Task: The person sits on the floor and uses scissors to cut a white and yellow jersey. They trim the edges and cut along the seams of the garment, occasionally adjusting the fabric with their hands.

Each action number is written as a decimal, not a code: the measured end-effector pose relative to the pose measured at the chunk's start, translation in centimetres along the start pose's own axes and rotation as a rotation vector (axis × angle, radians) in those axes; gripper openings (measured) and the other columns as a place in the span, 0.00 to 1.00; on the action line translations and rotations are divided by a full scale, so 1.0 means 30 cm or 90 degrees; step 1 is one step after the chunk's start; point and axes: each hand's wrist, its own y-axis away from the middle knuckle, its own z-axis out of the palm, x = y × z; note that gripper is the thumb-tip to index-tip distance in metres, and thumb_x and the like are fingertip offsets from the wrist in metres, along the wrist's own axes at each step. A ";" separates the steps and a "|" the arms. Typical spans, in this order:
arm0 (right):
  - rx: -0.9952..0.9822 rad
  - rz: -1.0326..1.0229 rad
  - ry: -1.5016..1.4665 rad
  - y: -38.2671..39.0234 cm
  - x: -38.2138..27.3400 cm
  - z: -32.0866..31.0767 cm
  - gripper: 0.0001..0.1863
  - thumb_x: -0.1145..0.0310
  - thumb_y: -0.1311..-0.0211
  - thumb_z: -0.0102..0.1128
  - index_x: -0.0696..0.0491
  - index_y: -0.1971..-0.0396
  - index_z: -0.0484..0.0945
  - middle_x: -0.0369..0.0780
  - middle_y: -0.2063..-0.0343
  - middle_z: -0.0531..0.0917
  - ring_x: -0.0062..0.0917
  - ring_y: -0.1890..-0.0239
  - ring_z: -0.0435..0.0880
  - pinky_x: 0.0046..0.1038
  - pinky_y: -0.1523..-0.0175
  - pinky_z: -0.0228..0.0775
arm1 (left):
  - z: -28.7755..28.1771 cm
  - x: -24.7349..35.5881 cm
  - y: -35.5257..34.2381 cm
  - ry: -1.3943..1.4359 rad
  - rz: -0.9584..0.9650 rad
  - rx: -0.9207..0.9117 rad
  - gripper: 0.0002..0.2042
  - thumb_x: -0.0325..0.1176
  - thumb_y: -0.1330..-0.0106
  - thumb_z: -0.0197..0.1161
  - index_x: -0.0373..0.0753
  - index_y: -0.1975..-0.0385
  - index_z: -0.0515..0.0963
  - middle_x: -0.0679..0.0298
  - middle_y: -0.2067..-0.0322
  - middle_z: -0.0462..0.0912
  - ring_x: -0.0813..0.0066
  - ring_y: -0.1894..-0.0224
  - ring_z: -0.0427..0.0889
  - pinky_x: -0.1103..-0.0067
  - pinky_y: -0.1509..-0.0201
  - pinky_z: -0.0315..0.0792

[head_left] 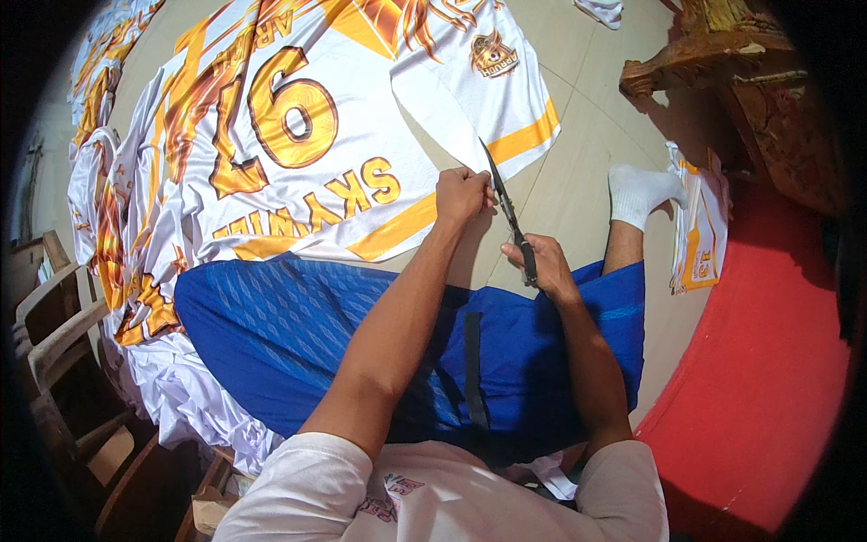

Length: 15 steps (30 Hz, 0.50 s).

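A large sheet of white jersey fabric (370, 126) with orange and gold print lies spread on the floor ahead of me. My left hand (463, 195) is closed in a pinch on the fabric near its edge; the fingertips are partly hidden. My right hand (545, 266) grips the black handles of a pair of scissors (508, 206). Their long dark blades point away from me, just right of my left fingers, with the tips at the fabric's orange-striped piece (519, 135). A curved gap separates that piece from the main sheet.
A blue patterned cloth (298, 334) covers my legs, and a white-socked foot (639, 191) rests right. Beside it lie folded printed pieces (700, 226) near a red surface (750, 361). Carved wooden furniture (722, 63) stands far right, wooden frames (63, 343) left. More fabric (181, 379) is heaped left.
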 end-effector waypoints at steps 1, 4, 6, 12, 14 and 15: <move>0.005 -0.008 0.011 -0.002 0.007 -0.002 0.25 0.45 0.32 0.70 0.49 0.78 0.74 0.27 0.84 0.72 0.11 0.83 0.69 0.20 0.79 0.59 | 0.000 0.003 -0.001 -0.008 -0.003 -0.007 0.12 0.31 0.29 0.65 0.32 0.75 0.79 0.60 0.79 0.85 0.76 0.82 0.82 0.77 0.80 0.74; -0.018 0.004 -0.006 -0.010 0.010 -0.004 0.25 0.44 0.32 0.69 0.49 0.77 0.74 0.28 0.84 0.74 0.12 0.84 0.70 0.20 0.79 0.60 | -0.004 0.003 -0.002 -0.010 -0.003 -0.013 0.13 0.31 0.30 0.66 0.32 0.76 0.79 0.60 0.79 0.85 0.75 0.82 0.82 0.77 0.80 0.74; -0.054 0.007 -0.073 -0.019 0.002 -0.012 0.25 0.44 0.32 0.68 0.49 0.76 0.75 0.29 0.83 0.75 0.13 0.84 0.71 0.19 0.79 0.61 | -0.003 0.002 0.000 0.036 -0.022 -0.014 0.13 0.32 0.30 0.66 0.32 0.76 0.79 0.60 0.79 0.85 0.75 0.82 0.82 0.76 0.79 0.75; -0.076 0.031 -0.111 -0.054 -0.057 -0.044 0.25 0.43 0.31 0.66 0.49 0.74 0.74 0.30 0.83 0.76 0.14 0.84 0.74 0.19 0.79 0.63 | -0.001 0.012 0.011 0.060 -0.026 0.001 0.12 0.28 0.32 0.65 0.32 0.79 0.79 0.58 0.82 0.84 0.73 0.83 0.83 0.75 0.80 0.78; -0.080 0.040 -0.108 -0.067 -0.072 -0.051 0.25 0.43 0.31 0.67 0.49 0.74 0.74 0.30 0.83 0.76 0.14 0.84 0.74 0.20 0.80 0.64 | -0.002 0.010 0.008 0.056 -0.027 0.003 0.12 0.28 0.32 0.65 0.32 0.79 0.79 0.59 0.82 0.84 0.73 0.83 0.83 0.74 0.80 0.78; -0.077 0.041 -0.105 -0.069 -0.082 -0.054 0.25 0.43 0.32 0.67 0.49 0.74 0.74 0.30 0.83 0.75 0.14 0.84 0.74 0.20 0.80 0.64 | -0.003 0.010 0.008 0.044 -0.022 0.002 0.12 0.28 0.32 0.65 0.32 0.79 0.79 0.59 0.82 0.84 0.73 0.83 0.83 0.74 0.80 0.78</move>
